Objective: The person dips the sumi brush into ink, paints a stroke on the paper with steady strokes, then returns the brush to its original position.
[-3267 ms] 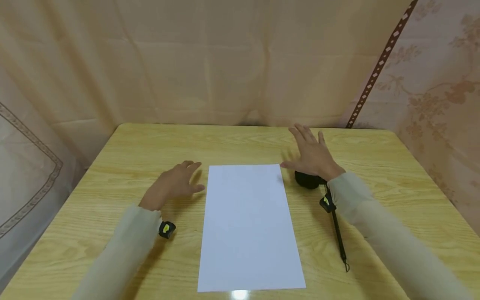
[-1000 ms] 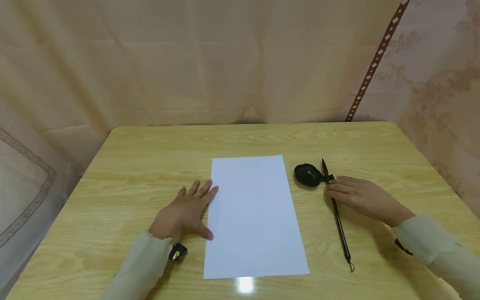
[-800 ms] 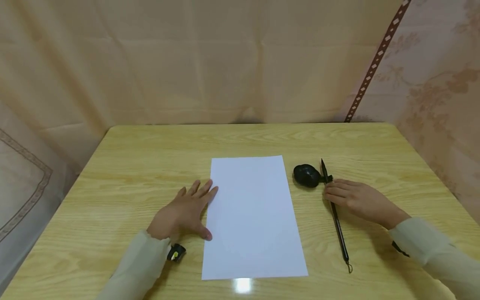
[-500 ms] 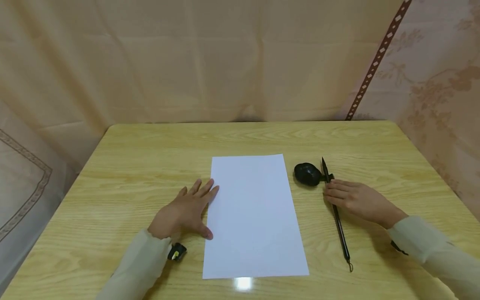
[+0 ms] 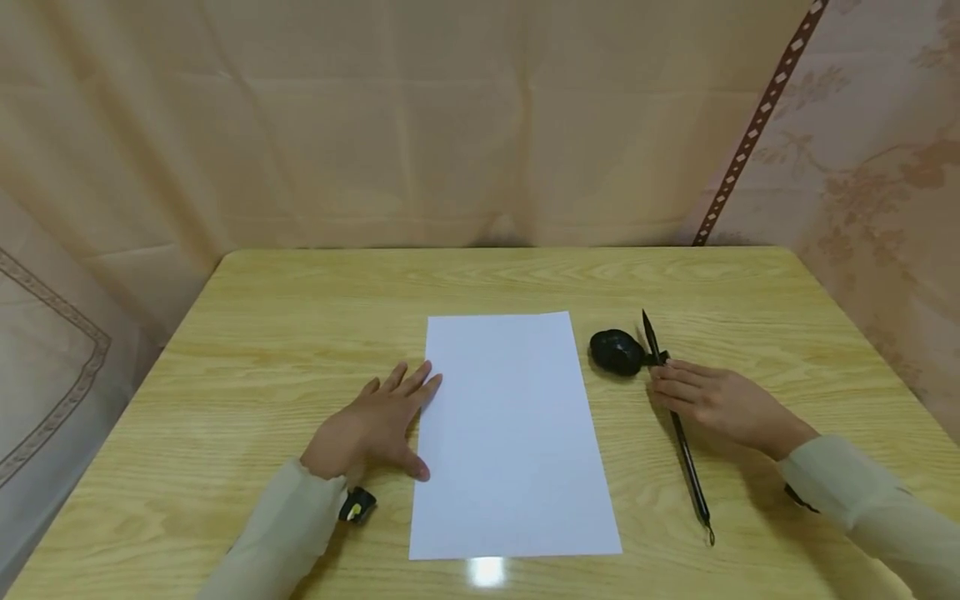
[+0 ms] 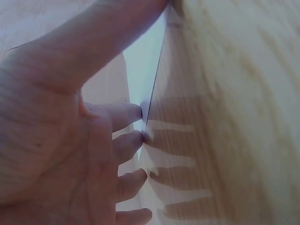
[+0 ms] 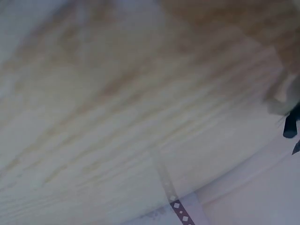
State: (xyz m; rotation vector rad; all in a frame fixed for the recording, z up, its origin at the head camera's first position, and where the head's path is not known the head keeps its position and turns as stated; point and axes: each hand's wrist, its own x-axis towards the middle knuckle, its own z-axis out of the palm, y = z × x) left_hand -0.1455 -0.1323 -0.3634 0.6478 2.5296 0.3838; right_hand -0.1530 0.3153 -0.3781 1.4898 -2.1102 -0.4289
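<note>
A black calligraphy brush (image 5: 687, 467) lies aslant on the right, its dark tip pointing away and a small loop at its near end. My right hand (image 5: 723, 404) pinches its shaft from the right; the thumb is hidden beneath the fingers. Beside the brush's upper part sits a glossy black rounded object (image 5: 617, 352) with a short stem that the brush crosses. A blank white sheet of paper (image 5: 510, 442) lies lengthwise in the middle. My left hand (image 5: 371, 429) is spread flat, with thumb and fingertips on the paper's left edge. In the left wrist view, the fingers (image 6: 129, 145) reach that edge.
The wood-grain table (image 5: 300, 308) runs back to a beige curtain (image 5: 375, 125). A floral cloth (image 5: 885, 183) with a brown patterned band hangs at the right. A bright light reflection shows at the paper's near edge.
Over three seconds, the left hand has come down onto the paper's edge and the right hand has moved to the brush. Just now the brush has tilted slightly, its near end swinging right.
</note>
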